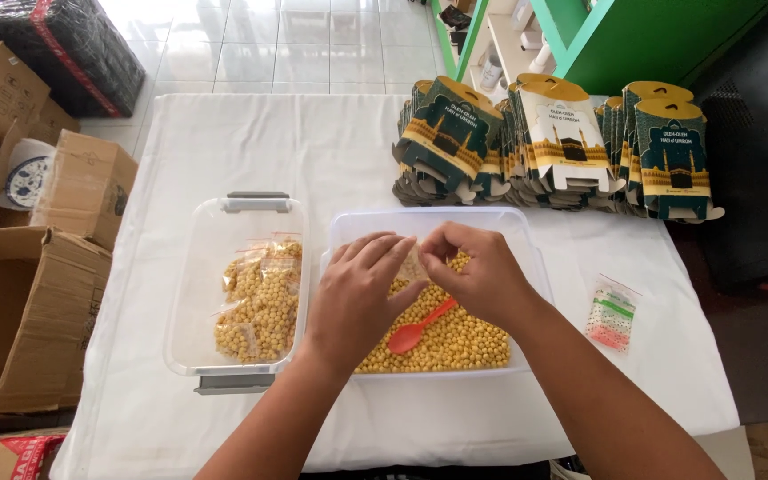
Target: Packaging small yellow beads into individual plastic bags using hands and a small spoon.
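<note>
Head view, only one angle here. Dead centre of the frame, the person's left hand and right hand are meeting over a clear rectangular plastic tub of loose yellow chickpea-like nuts. Both sets of fingers are pinching a small clear plastic zip bag between them, thumbs pressed to fingertips at its top edge. The bag is sitting right above the tub, touching both hands; it's see-through and mostly hidden, so how full it is can't be told.

An orange plastic spoon is lying on the nuts just below the hands.

Progress-wise, looks like somewhere in the middle: the second clear tub with grey handles, left of centre, is already holding a pile of filled little bags, but plenty of loose nuts are waiting. A small stack of empty zip bags is lying at the right on the white tablecloth, and the green and gold flat cardboard boxes are stacked, unfolded, along the upper right.
</note>
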